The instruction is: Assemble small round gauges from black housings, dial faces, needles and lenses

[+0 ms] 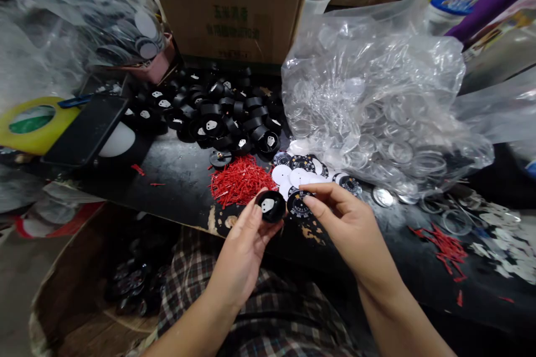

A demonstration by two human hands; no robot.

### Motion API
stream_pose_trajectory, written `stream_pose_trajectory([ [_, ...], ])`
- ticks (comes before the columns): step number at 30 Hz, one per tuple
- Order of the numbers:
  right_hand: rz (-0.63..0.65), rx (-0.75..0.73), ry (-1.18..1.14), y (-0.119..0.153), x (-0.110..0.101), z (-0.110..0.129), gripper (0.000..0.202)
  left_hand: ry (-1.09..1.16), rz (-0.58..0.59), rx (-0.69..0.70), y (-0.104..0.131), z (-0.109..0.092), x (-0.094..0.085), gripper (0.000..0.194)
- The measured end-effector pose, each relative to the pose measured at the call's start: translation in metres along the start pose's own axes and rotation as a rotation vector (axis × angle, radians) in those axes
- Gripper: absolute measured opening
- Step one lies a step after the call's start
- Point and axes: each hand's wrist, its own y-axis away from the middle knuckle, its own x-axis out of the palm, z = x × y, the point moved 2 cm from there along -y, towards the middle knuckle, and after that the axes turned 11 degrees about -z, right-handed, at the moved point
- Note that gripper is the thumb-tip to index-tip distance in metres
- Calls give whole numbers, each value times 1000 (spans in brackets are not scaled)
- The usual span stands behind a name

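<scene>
My left hand [247, 242] grips a round black housing [272, 209] with a pale piece inside it, its open side turned up. Between the thumb and fingers of my right hand [347, 223] is a black dial disc [298, 204] with printed markings, close beside the housing's right edge. Just beyond my hands lie a heap of small red pointers [240, 179] and a spread of white and black dial discs [299, 177]. Many more black housings [226, 114] are piled behind them.
A plastic bag of clear rings [389, 117] fills the right back. Behind stands a cardboard box [226, 17]. At left are a phone [86, 131] and yellow tape roll [29, 122]. Red pointers [446, 245] and white pieces [508, 240] lie right. A basket [54, 295] is below left.
</scene>
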Motion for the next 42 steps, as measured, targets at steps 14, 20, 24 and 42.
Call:
stream_pose_trajectory([
  [14,192,106,-24,2,16,7,13,-191,115,89,1,10,-8,33],
  [20,185,136,-12,3,15,3,15,-222,162,113,1,12,-8,34],
  [24,181,131,27,13,16,-3,16,-334,158,179,2,11,-8,28],
  [42,336,-640,662,4,63,-4,14,-366,-145,321,12,-22,-71,18],
])
